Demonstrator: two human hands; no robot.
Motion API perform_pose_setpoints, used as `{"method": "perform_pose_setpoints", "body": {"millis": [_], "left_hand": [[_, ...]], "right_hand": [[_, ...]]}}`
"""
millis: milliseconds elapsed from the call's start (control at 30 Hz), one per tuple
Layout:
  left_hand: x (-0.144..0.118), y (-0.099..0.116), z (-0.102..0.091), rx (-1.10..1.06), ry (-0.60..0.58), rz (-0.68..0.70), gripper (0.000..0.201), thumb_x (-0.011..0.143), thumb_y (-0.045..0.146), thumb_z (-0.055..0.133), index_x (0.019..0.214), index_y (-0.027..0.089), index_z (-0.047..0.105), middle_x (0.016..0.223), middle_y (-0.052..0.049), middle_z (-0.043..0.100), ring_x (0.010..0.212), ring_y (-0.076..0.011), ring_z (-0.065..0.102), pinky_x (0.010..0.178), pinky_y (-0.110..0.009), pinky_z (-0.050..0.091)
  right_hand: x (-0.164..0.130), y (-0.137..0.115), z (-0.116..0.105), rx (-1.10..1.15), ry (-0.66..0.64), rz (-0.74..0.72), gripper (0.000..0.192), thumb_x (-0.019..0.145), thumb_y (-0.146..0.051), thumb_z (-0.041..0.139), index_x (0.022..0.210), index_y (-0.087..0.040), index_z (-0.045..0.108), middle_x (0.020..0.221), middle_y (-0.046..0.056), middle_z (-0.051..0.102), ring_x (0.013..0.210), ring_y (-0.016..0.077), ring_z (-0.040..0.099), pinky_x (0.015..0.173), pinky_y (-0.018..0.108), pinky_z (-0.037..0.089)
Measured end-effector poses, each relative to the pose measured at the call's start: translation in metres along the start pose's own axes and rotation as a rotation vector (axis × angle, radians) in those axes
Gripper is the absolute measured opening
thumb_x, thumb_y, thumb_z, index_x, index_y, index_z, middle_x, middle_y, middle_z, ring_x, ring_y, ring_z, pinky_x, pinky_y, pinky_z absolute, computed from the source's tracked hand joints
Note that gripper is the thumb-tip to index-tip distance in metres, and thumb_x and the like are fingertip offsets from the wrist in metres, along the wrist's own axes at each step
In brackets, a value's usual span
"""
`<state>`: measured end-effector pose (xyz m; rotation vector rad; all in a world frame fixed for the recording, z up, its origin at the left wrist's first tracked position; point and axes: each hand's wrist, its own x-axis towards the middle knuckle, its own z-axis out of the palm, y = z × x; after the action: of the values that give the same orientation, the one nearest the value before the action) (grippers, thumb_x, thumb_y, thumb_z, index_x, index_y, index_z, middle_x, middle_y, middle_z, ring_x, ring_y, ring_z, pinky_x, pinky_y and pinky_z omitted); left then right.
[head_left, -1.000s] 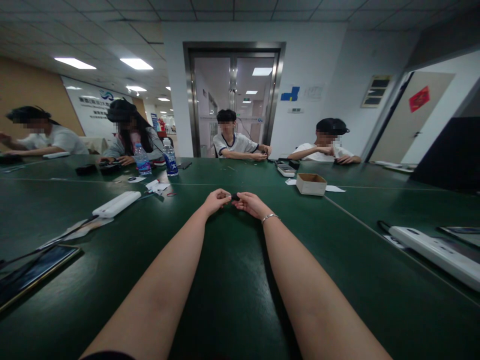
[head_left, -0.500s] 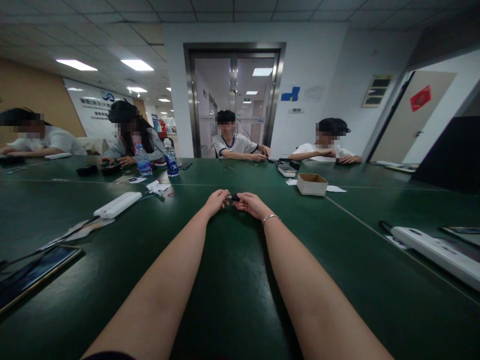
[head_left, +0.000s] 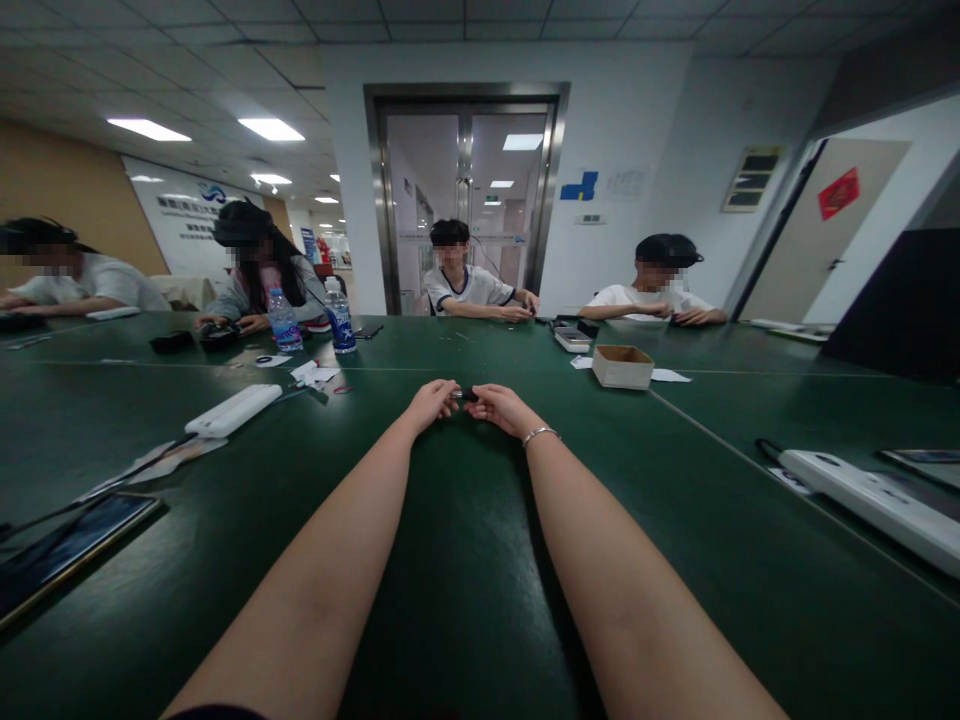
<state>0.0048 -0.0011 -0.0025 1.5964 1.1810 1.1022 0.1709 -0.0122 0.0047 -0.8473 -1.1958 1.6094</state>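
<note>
Both arms reach forward over the green table (head_left: 465, 560). Between my hands is a small, short black-and-silver object (head_left: 466, 394), held level; its kind is too small to make out. The fingers of my left hand (head_left: 433, 403) are closed on its silver end. My right hand (head_left: 501, 408), with a silver bracelet (head_left: 541, 434) at the wrist, pinches the black end. Fingers cover part of the object at both ends.
Left of my arms lie a white power strip (head_left: 234, 410) and a phone (head_left: 75, 545). Two bottles (head_left: 340, 318) stand farther back. To the right are a small open box (head_left: 622, 368) and another white power strip (head_left: 874, 505). Several people sit across the table.
My hands stay in almost the same place on the object, and slightly more of its silver part shows between them. The view has shifted very slightly.
</note>
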Motion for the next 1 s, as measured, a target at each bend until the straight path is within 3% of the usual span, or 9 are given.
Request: {"method": "perform_pose_setpoints", "body": {"millis": [200, 1000], "left_hand": [[0.0000, -0.0011, 0.0000, 0.007, 0.001, 0.002, 0.028, 0.076, 0.035, 0.049, 0.095, 0.015, 0.056, 0.067, -0.001, 0.057, 0.046, -0.0067, 0.046, 0.041, -0.017, 0.031], [0.0025, -0.0044, -0.0007, -0.008, -0.004, 0.023, 0.029, 0.078, 0.036, 0.048, 0.093, 0.014, 0.058, 0.067, -0.002, 0.055, 0.047, -0.0063, 0.044, 0.042, -0.017, 0.033]], "right_hand": [[-0.0013, -0.0007, 0.0017, -0.005, -0.008, 0.000, 0.008, 0.087, -0.010, 0.049, 0.079, -0.010, 0.052, 0.060, 0.008, 0.060, 0.054, 0.0118, 0.060, 0.049, 0.017, 0.051], [-0.0008, -0.0005, 0.0015, -0.022, -0.005, 0.007, 0.006, 0.085, -0.011, 0.052, 0.079, -0.010, 0.053, 0.064, 0.010, 0.062, 0.055, 0.0123, 0.061, 0.051, 0.019, 0.051]]}}
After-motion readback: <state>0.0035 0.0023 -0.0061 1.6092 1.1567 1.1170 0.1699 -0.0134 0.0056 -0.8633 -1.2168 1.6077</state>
